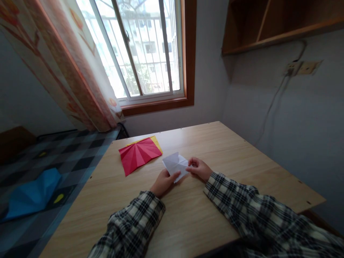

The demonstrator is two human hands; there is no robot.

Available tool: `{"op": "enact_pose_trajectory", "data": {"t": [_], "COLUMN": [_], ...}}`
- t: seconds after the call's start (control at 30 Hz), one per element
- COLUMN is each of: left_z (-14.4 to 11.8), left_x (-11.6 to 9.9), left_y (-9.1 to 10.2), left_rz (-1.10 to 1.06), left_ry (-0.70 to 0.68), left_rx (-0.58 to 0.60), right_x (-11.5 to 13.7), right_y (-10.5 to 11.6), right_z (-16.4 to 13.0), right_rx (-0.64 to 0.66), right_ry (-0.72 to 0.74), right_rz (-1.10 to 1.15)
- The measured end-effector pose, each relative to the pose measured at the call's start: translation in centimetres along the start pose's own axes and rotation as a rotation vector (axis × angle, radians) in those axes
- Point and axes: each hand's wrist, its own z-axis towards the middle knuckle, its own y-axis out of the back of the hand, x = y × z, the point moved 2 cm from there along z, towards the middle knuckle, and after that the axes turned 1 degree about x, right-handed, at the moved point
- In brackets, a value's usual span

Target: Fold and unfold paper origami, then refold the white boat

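Observation:
A piece of folded white paper [176,163] is between my two hands, just above or on the wooden table [228,150]. My left hand [163,182] grips its lower left side, the thumb lying on top and the other fingers mostly hidden beneath. At its right edge my right hand [199,168] pinches the paper between thumb and fingers. One pointed flap of the paper stands up at the upper left. Behind and to the left lies a creased red paper [139,154], partly covering a yellow paper [157,143].
Left of the table, a blue folded paper [34,193] rests on a checked bedspread [86,152]. A curtain [72,64] hangs beside the barred window [145,50]. On the right wall are a wooden shelf [268,39] and a socket [309,67] with a cable.

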Motion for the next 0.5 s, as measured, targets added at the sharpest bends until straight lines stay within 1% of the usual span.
{"op": "enact_pose_trajectory", "data": {"t": [0.1,0.37,0.5], "left_z": [-0.05,0.17,0.04], "left_x": [-0.15,0.46,0.29], "left_y": [0.1,0.24,0.06], "left_rz": [0.026,-0.023,-0.063], "left_ry": [-0.016,-0.007,-0.002], "left_rx": [0.001,-0.036,0.0], "right_x": [-0.01,-0.09,0.38], "right_y": [-0.01,0.37,0.29], "right_z": [0.09,0.34,0.22], "right_rx": [0.002,-0.046,-0.02], "right_ry": [0.01,-0.016,-0.068], "right_rz": [0.034,0.055,0.093]}}
